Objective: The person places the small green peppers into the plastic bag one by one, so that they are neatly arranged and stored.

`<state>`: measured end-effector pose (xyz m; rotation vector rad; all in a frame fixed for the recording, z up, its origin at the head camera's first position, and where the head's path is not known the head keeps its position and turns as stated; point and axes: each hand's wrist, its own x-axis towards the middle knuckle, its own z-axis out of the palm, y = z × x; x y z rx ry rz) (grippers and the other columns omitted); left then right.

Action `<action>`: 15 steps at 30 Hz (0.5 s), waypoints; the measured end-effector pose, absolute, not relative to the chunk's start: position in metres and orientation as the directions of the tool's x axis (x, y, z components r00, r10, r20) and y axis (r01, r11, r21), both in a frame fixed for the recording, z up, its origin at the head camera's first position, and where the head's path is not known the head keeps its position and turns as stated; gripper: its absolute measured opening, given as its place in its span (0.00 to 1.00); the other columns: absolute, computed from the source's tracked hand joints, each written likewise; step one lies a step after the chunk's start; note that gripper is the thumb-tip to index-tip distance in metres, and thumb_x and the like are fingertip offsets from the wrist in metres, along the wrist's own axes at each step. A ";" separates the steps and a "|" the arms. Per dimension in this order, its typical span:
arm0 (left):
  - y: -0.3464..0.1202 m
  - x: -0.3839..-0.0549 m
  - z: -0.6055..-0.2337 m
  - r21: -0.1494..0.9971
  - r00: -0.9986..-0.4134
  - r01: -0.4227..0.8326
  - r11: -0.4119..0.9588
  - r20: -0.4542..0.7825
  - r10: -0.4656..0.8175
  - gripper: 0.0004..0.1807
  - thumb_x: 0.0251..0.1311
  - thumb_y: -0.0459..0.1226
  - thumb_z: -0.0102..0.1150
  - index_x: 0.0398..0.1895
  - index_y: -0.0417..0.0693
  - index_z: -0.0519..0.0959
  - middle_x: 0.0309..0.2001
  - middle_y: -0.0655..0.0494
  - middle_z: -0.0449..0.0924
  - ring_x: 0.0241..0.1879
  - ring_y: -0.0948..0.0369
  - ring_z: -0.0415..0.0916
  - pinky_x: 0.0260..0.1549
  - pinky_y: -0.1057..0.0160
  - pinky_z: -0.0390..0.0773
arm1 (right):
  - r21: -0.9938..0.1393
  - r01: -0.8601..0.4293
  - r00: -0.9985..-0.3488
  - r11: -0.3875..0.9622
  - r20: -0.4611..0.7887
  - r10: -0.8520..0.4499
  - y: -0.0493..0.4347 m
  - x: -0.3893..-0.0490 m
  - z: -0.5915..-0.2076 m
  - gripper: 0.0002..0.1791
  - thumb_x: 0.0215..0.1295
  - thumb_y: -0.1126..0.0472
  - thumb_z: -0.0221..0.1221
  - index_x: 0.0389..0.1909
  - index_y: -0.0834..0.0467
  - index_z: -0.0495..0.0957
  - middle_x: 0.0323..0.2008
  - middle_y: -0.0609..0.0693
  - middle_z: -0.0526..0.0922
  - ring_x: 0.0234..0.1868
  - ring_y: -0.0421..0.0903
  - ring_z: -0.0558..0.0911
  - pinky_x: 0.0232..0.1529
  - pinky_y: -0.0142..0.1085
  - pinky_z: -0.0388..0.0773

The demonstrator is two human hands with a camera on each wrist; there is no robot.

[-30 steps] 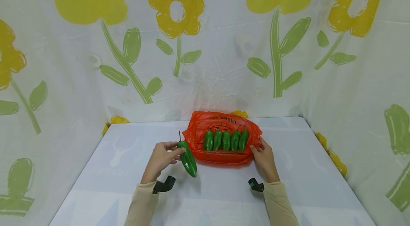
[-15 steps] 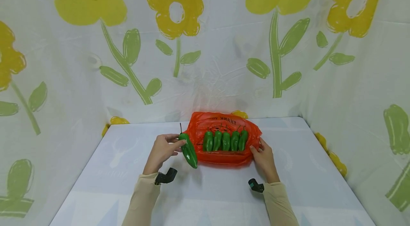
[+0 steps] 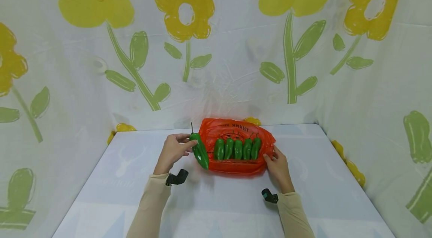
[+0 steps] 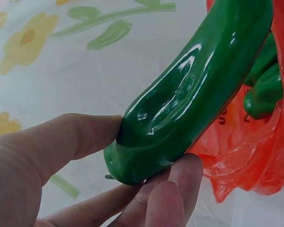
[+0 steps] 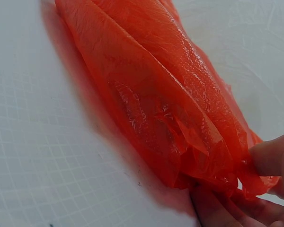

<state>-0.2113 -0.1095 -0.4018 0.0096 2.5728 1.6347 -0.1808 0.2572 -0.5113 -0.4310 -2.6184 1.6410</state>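
Observation:
My left hand [image 3: 173,152] pinches a long green pepper [image 3: 201,154] near its stem end, thumb on one side and fingers on the other. The pepper's stem points up and its tip hangs down, in front of the left edge of a red plastic bag [image 3: 233,166]. Inside the bag's open mouth stand several green peppers [image 3: 238,149] in a row. Seen from the left wrist, the held pepper [image 4: 194,85] is glossy and slightly dented. At the bag's right side, my right hand [image 3: 279,166] pinches the crumpled plastic between thumb and fingers.
The bag rests on a white table [image 3: 233,208] towards its far edge. Behind and at both sides hangs a white curtain [image 3: 233,62] printed with yellow flowers. A small black wrist camera [image 3: 177,177] sits on the left sleeve, another camera [image 3: 269,195] on the right.
My left hand has moved forward, away from me, carrying the pepper up to the bag's left edge. The right hand and the peppers in the bag have stayed in place.

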 end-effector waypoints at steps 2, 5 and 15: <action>-0.110 -0.214 -0.402 0.905 -0.996 -0.041 0.424 -0.072 0.058 0.26 0.63 0.43 0.70 0.61 0.37 0.81 0.47 0.39 0.88 0.30 0.58 0.88 0.34 0.62 0.87 | -0.886 0.218 -0.962 0.410 -0.126 0.241 0.257 -0.180 -0.511 0.39 0.78 0.59 0.52 0.82 0.65 0.48 0.76 0.71 0.61 0.74 0.69 0.68 0.71 0.57 0.71; -0.109 -0.217 -0.402 0.908 -0.996 -0.044 0.417 -0.075 0.058 0.27 0.63 0.43 0.70 0.61 0.37 0.81 0.49 0.39 0.87 0.33 0.54 0.89 0.33 0.63 0.87 | -0.886 0.217 -0.963 0.409 -0.124 0.240 0.257 -0.180 -0.511 0.39 0.78 0.59 0.52 0.82 0.65 0.48 0.76 0.71 0.61 0.74 0.69 0.68 0.70 0.57 0.71; -0.105 -0.226 -0.400 0.895 -0.997 -0.015 0.446 -0.046 0.057 0.27 0.63 0.42 0.71 0.61 0.37 0.81 0.49 0.38 0.87 0.30 0.61 0.88 0.31 0.64 0.86 | -0.884 0.227 -0.960 0.408 -0.134 0.245 0.256 -0.180 -0.510 0.39 0.78 0.59 0.52 0.82 0.64 0.47 0.77 0.70 0.61 0.74 0.69 0.67 0.70 0.57 0.71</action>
